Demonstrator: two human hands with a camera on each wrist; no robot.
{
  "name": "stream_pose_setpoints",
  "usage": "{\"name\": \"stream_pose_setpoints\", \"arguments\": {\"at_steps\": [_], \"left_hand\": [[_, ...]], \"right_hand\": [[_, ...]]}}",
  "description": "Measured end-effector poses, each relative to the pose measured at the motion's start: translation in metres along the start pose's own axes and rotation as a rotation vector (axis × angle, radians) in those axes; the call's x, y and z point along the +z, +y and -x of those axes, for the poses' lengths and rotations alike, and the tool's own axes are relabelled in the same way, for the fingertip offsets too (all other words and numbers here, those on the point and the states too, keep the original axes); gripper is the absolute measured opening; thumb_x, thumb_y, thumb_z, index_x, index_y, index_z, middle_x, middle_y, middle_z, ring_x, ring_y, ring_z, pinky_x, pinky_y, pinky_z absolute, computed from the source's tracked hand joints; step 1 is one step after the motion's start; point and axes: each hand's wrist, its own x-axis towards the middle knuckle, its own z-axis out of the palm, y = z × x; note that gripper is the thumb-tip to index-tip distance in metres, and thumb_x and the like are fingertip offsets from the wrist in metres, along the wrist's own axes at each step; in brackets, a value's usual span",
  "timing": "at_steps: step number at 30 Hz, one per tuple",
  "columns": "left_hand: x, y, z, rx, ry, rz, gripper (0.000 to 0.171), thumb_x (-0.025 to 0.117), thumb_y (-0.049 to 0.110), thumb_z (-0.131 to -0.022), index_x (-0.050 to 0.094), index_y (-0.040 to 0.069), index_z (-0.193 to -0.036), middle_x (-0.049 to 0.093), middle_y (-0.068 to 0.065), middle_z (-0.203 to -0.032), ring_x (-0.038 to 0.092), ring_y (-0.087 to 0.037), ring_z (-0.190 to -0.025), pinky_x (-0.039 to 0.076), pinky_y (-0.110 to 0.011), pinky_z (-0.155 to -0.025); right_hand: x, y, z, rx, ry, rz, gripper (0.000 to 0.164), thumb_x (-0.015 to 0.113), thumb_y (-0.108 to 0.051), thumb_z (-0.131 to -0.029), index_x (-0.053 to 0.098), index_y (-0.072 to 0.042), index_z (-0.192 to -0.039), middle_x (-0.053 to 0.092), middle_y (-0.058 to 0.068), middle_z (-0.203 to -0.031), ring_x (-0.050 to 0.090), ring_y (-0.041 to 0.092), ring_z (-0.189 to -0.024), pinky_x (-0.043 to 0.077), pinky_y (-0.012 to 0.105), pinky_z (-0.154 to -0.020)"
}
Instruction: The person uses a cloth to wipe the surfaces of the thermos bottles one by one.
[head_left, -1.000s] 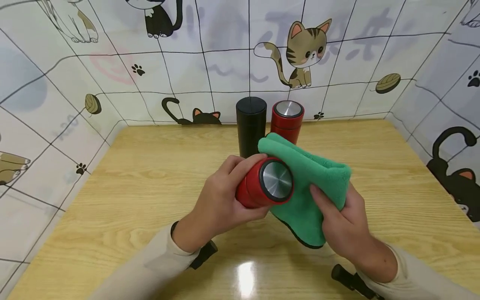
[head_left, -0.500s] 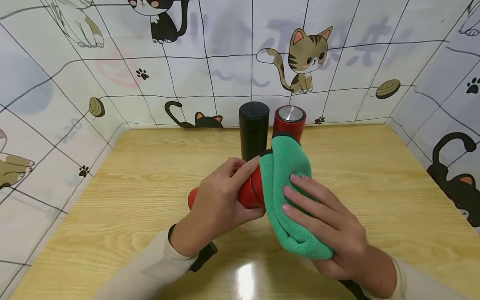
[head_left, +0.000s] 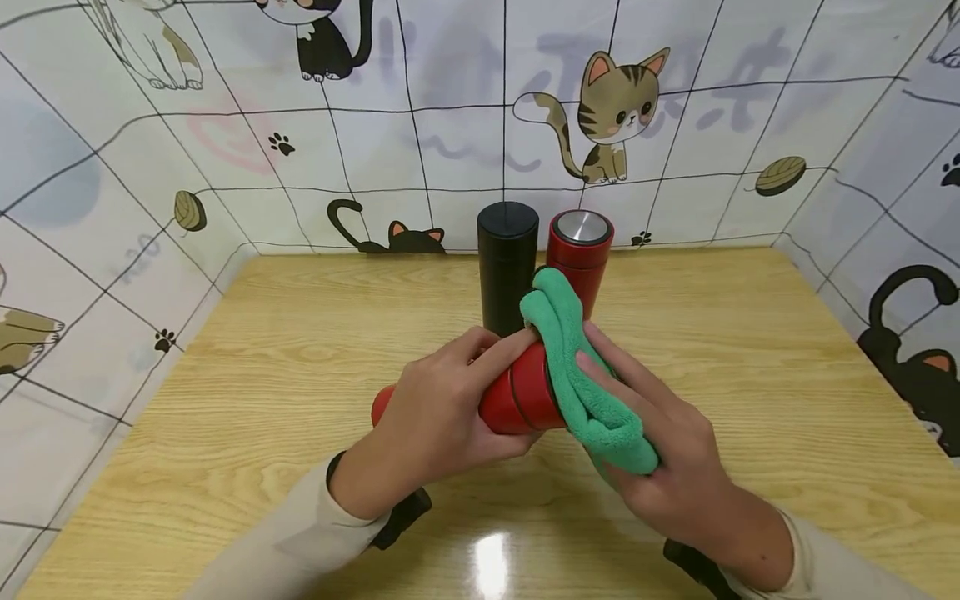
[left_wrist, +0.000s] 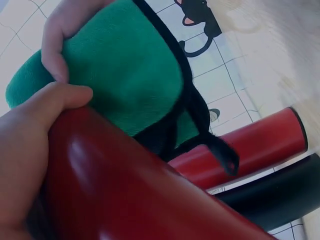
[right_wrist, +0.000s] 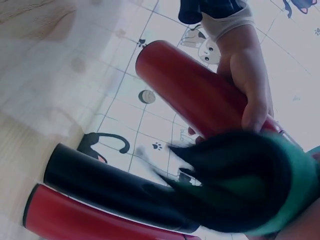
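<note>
My left hand (head_left: 442, 408) grips a red thermos bottle (head_left: 498, 396) round its body, held tilted above the table with the lid end toward the right. A folded green cloth (head_left: 592, 400) with dark edging covers that lid end. Fingers and thumb of my right hand (head_left: 675, 454) hold the cloth against the lid, which is hidden in the head view. In the left wrist view, the cloth (left_wrist: 125, 65) lies past the end of the thermos bottle (left_wrist: 120, 175). From the right wrist, the cloth (right_wrist: 270, 185) looks blurred, beside the raised thermos bottle (right_wrist: 185, 85).
Behind my hands, a black bottle (head_left: 506, 267) and a second red thermos bottle (head_left: 583, 250) with a silver lid top stand upright side by side. They are on a wooden table (head_left: 300, 333). A white wall sheet (head_left: 450, 150) printed with cats surrounds the table's back and sides.
The red thermos bottle has turned from its silver lid facing up to pointing right. The right hand has brought the cloth over the lid and shifted it there, bunching it more.
</note>
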Motion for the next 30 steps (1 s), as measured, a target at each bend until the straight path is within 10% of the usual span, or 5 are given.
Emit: {"name": "stream_pose_setpoints", "arguments": {"at_steps": [9, 19, 26, 30], "left_hand": [[0.002, -0.001, 0.003, -0.055, -0.040, -0.048, 0.060, 0.085, 0.039, -0.068, 0.062, 0.019, -0.120, 0.062, 0.001, -0.099, 0.063, -0.011, -0.080, 0.059, -0.028, -0.063], [-0.003, -0.006, -0.002, -0.091, 0.109, 0.112, 0.080, 0.086, 0.038, -0.072, 0.050, 0.020, -0.140, 0.065, -0.003, -0.106, 0.066, -0.014, -0.089, 0.061, -0.031, -0.075], [-0.006, -0.010, 0.001, -0.077, 0.336, 0.635, 0.079, 0.085, 0.032, -0.076, 0.045, 0.002, -0.137, 0.062, -0.010, -0.128, 0.061, -0.021, -0.116, 0.057, -0.035, -0.095], [-0.002, -0.009, 0.003, 0.093, 0.502, 0.947, 0.071, 0.076, 0.038, -0.084, 0.044, -0.004, -0.131, 0.064, -0.011, -0.117, 0.067, -0.022, -0.104, 0.058, -0.038, -0.089]], "right_hand": [[0.001, -0.006, -0.003, -0.138, -0.058, 0.005, 0.037, 0.044, -0.019, -0.104, 0.068, 0.001, -0.124, 0.053, 0.017, -0.147, 0.043, 0.032, -0.144, 0.036, 0.033, -0.119], [0.005, 0.001, -0.001, -0.060, 0.152, -0.257, 0.029, 0.046, 0.001, -0.098, 0.063, 0.018, -0.114, 0.063, 0.022, -0.134, 0.059, 0.026, -0.131, 0.045, 0.030, -0.110], [-0.002, 0.008, 0.014, 0.550, -0.170, -0.237, 0.051, 0.042, 0.005, -0.101, 0.046, -0.011, -0.149, 0.053, 0.002, -0.148, 0.051, 0.008, -0.135, 0.044, 0.017, -0.105], [-0.001, 0.022, 0.015, 0.844, -0.357, -0.283, 0.041, 0.042, -0.014, -0.107, 0.047, -0.020, -0.147, 0.055, 0.003, -0.145, 0.058, 0.006, -0.123, 0.052, 0.022, -0.095]]}}
